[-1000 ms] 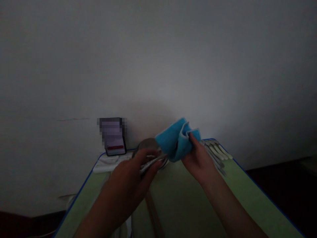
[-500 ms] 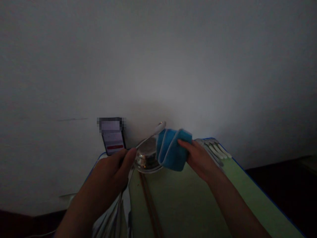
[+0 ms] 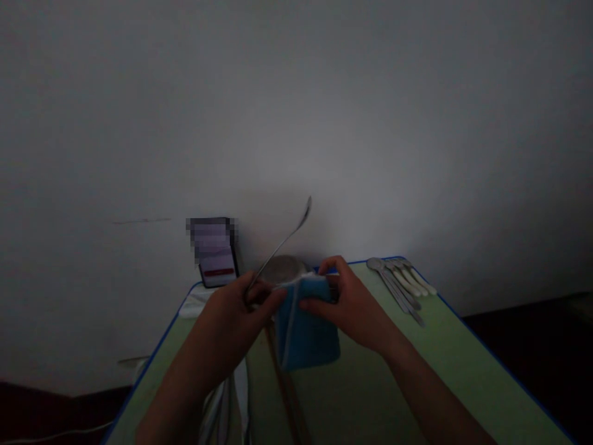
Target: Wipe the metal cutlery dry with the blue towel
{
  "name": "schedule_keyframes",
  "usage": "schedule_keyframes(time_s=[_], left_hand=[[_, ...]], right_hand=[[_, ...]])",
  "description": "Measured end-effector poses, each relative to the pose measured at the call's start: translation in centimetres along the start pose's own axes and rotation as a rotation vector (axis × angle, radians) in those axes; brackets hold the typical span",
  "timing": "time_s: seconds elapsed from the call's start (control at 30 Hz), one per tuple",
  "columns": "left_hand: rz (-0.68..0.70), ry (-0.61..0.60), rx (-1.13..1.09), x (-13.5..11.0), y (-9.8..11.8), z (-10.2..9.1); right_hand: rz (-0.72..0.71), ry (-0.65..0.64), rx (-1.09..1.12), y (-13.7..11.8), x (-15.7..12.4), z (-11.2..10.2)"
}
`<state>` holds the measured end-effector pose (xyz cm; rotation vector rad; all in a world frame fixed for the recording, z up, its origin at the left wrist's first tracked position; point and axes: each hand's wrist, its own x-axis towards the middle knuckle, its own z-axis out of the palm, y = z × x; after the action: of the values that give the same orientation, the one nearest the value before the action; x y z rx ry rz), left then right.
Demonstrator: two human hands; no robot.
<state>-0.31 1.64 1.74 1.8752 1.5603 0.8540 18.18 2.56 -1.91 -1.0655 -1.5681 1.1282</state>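
My left hand (image 3: 236, 312) is closed around the handle of a metal spoon (image 3: 288, 236), whose head points up and to the right. The thumb of that hand also meets the top left edge of a folded blue cloth (image 3: 310, 327) with pale edging. My right hand (image 3: 354, 303) pinches the cloth's upper right part between thumb and fingers. Behind the cloth is a shiny metal bowl (image 3: 282, 269), its lower part covered by the cloth and hands. Two brown chopsticks (image 3: 290, 395) lie below, partly hidden.
Spoons and forks (image 3: 393, 284), some with white handles, lie at the table's far right. Several knives or other flatware (image 3: 241, 383) rest at the near left, partly under my forearm. A phone (image 3: 215, 250) leans on the wall (image 3: 296, 123). The green table (image 3: 463, 377) has a blue edge.
The cloth has come down and left to meet my left hand. The spoon now tilts more steeply, its head higher. My right hand has shifted its grip to the cloth's top edge.
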Motion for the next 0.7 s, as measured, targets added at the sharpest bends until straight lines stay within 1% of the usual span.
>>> schedule_keyframes(time_s=[0.1, 0.23, 0.3, 0.37, 0.43, 0.47, 0.5, 0.57, 0.63, 0.7], left_hand=[[-0.005, 0.014, -0.033, 0.0, 0.2, -0.2], [0.013, 0.073, -0.001, -0.2, 0.6, -0.3], [0.010, 0.087, -0.007, -0.3, 0.9, -0.3], [0.008, 0.097, -0.022, -0.5, 1.0, -0.3], [0.009, 0.113, -0.042, -0.6, 1.1, -0.4], [0.006, 0.123, -0.047, -0.6, 1.2, -0.4], [0.001, 0.128, -0.052, -0.6, 1.1, -0.4], [-0.013, 0.121, -0.075, -0.6, 1.1, -0.4], [-0.016, 0.090, -0.097, -0.6, 1.1, -0.3], [0.010, 0.054, -0.123, -0.7, 1.3, -0.1]], right_hand=[[-0.026, -0.014, 0.043, -0.2, -0.1, -0.1], [-0.076, -0.058, -0.025, -0.5, -0.1, -0.6], [-0.101, -0.048, -0.038, -0.5, 0.0, -0.7], [-0.171, 0.032, -0.040, -0.7, 0.1, -0.8], [-0.291, 0.153, -0.068, -1.1, 0.1, -0.9], [-0.354, 0.201, -0.091, -1.4, 0.1, -1.1], [-0.413, 0.221, -0.119, -1.7, 0.0, -1.2], [-0.476, 0.170, -0.163, -2.1, -0.2, -1.5], [-0.465, 0.057, -0.163, -2.3, -0.4, -1.6], [-0.428, -0.039, -0.135, -2.2, -0.5, -1.4]])
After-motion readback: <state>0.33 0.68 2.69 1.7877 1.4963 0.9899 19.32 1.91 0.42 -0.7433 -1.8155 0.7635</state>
